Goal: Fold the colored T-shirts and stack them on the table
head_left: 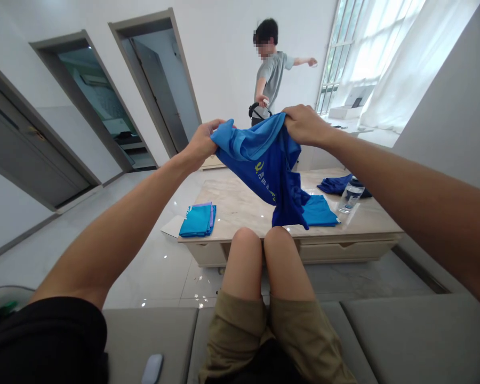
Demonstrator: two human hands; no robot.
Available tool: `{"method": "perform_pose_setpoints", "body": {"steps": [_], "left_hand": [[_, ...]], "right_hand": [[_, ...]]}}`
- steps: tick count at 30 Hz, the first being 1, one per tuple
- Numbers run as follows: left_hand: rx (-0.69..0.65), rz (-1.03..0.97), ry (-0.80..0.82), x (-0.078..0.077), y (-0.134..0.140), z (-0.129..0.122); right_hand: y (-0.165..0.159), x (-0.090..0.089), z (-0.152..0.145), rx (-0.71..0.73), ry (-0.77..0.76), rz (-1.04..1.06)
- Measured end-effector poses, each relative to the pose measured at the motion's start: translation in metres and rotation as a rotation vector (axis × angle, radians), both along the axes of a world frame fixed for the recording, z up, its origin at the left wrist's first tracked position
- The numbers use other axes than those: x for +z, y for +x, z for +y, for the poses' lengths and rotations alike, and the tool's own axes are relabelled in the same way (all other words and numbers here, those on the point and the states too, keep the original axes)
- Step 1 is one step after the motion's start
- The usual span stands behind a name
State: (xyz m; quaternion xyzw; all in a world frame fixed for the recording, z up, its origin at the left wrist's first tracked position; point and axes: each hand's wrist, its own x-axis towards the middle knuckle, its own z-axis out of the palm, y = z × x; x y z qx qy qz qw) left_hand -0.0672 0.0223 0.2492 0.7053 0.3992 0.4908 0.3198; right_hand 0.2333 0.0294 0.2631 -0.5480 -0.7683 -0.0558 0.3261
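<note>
Both my hands hold up a blue cloth (253, 168) over the table, its kind not clear from its crumpled shape. Its upper part is lighter blue, the lower part dark blue with a yellow mark and white print. My left hand (203, 143) pinches one upper corner. The other upper end is gripped in my right hand (305, 125), higher and to the right. The lower end hangs down in folds, partly in front of a folded light blue cloth (321, 210) on the table. A stack of folded cloths (197, 220), blue with some purple, lies at the table's left end.
The marble-topped table (228, 200) stands just beyond my knees. A clear water bottle (351, 196) and a dark blue cloth (333, 185) are on its right side. Behind it stands another person (272, 72). A white object (152, 368) lies on the grey sofa (152, 325).
</note>
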Motion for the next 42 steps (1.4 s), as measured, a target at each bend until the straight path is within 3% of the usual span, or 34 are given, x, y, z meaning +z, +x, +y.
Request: {"method": "perform_pose_setpoints", "body": {"steps": [7,11,15,17,19,21,24,26,28,30,34,36,38,40,42], "left_hand": [[0.049,0.036,0.055,0.003,-0.029,0.006],[0.130,0.033,0.105,0.004,-0.041,0.008],[0.085,0.040,0.144,0.004,-0.061,0.016],[0.125,0.035,0.143,-0.002,-0.077,0.029],[0.182,-0.011,0.168,-0.014,-0.094,0.050],[0.204,-0.080,0.181,-0.035,-0.106,0.074],[0.289,-0.088,0.002,-0.081,-0.107,0.111],[0.360,-0.049,-0.137,-0.110,-0.096,0.138],[0.392,-0.032,-0.174,-0.127,-0.082,0.169],[0.423,-0.037,-0.131,-0.125,-0.072,0.205],[0.483,-0.021,0.191,-0.084,-0.076,0.266],[0.464,0.001,0.314,-0.066,-0.086,0.278],[0.446,0.019,0.385,-0.066,-0.096,0.274],[0.417,0.052,0.433,-0.089,-0.101,0.257],[0.362,0.128,0.441,-0.133,-0.101,0.234]], "right_hand": [[0.009,-0.016,-0.012,0.158,-0.062,0.306],[0.017,-0.022,-0.015,0.239,-0.186,0.142],[0.031,-0.012,-0.006,0.112,-0.219,-0.008],[0.042,-0.005,0.001,0.017,-0.228,-0.092],[0.055,-0.003,0.012,-0.033,-0.242,-0.160],[0.067,-0.012,0.029,-0.011,-0.283,-0.162],[0.074,-0.047,0.065,0.015,-0.360,-0.108],[0.069,-0.075,0.096,-0.069,-0.390,-0.102],[0.060,-0.095,0.129,-0.175,-0.417,-0.112],[0.053,-0.100,0.160,-0.257,-0.416,-0.099],[0.056,-0.078,0.197,-0.345,-0.153,0.015],[0.065,-0.067,0.201,-0.289,-0.002,0.033],[0.077,-0.068,0.199,-0.212,0.086,0.004],[0.089,-0.085,0.194,-0.147,0.113,-0.040],[0.098,-0.122,0.188,-0.092,0.068,-0.104]]}}
